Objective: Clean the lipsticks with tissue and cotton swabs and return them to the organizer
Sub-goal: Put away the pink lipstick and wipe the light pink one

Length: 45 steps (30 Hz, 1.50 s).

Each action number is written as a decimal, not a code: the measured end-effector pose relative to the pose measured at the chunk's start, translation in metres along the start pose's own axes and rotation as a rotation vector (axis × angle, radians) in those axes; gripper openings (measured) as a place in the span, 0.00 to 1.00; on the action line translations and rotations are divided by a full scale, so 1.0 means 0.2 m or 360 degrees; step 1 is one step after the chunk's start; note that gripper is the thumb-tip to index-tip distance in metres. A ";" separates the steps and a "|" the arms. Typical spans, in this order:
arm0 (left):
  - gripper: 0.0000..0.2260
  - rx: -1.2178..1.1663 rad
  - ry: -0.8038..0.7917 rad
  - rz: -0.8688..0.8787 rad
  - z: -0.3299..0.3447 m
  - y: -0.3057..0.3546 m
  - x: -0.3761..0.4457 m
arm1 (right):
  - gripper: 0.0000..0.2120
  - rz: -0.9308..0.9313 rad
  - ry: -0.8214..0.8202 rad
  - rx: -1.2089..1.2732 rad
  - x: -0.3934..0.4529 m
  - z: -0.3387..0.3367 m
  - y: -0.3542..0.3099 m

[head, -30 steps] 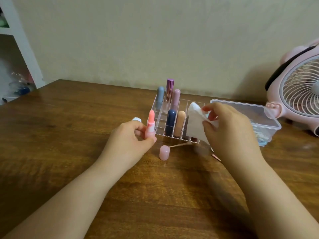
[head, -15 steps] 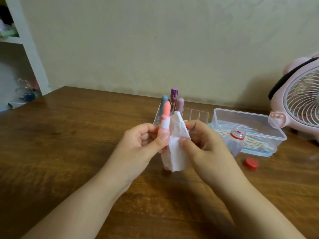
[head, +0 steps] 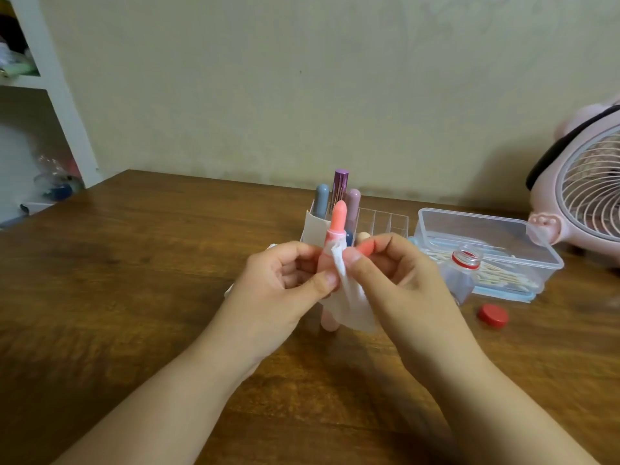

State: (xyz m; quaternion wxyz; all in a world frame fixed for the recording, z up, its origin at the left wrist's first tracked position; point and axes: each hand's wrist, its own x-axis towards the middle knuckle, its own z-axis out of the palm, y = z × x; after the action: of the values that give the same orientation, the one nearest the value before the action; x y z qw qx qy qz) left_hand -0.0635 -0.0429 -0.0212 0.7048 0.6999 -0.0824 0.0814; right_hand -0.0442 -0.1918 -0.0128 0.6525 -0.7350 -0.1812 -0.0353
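Two hands — left hand (head: 281,280), right hand (head: 396,280) — lipstick (head: 337,219), tissue (head: 349,303)

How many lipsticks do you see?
6: one uncapped in the left hand; grey, purple, mauve standing in the organizer; navy, beige tips behind the hands. Others may be hidden.

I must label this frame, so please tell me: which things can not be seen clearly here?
- Head view: lipstick tube, hidden by left hand and tissue.
- Organizer front row, behind both hands.
- Bottle contents, partly behind right hand.
- Fan, cut by the right edge.
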 end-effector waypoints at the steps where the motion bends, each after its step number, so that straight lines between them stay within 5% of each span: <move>1: 0.08 0.0004 -0.0003 0.0012 0.00 0.00 0.00 | 0.05 0.0004 -0.0024 0.0026 0.00 0.00 0.00; 5: 0.09 -0.0005 -0.0033 0.0053 0.00 -0.01 0.00 | 0.13 -0.0014 -0.0123 0.0110 0.00 0.01 -0.01; 13: 0.08 -0.0070 -0.0086 0.0135 0.01 -0.02 0.00 | 0.13 -0.0022 -0.0184 0.0191 -0.01 0.03 -0.01; 21: 0.09 -0.0490 -0.0364 -0.0225 0.01 -0.01 -0.01 | 0.12 0.0028 -0.0247 0.0491 0.01 0.02 0.02; 30: 0.13 -0.0338 -0.0066 -0.0135 0.03 0.00 -0.01 | 0.14 0.0040 -0.0172 0.0450 0.01 0.02 0.04; 37: 0.09 -0.0493 -0.0282 -0.0283 0.03 -0.02 -0.01 | 0.12 0.0103 -0.0223 0.0545 -0.01 0.02 0.03; 45: 0.14 -0.0404 -0.0068 -0.0139 0.03 -0.01 -0.01 | 0.15 0.0030 -0.0166 0.0528 0.00 0.04 0.02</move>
State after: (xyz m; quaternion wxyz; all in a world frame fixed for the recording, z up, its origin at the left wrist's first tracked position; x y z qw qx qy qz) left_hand -0.0646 -0.0484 -0.0234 0.7886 0.6096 -0.0766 0.0245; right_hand -0.0446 -0.1853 -0.0178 0.7549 -0.6196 -0.2114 0.0395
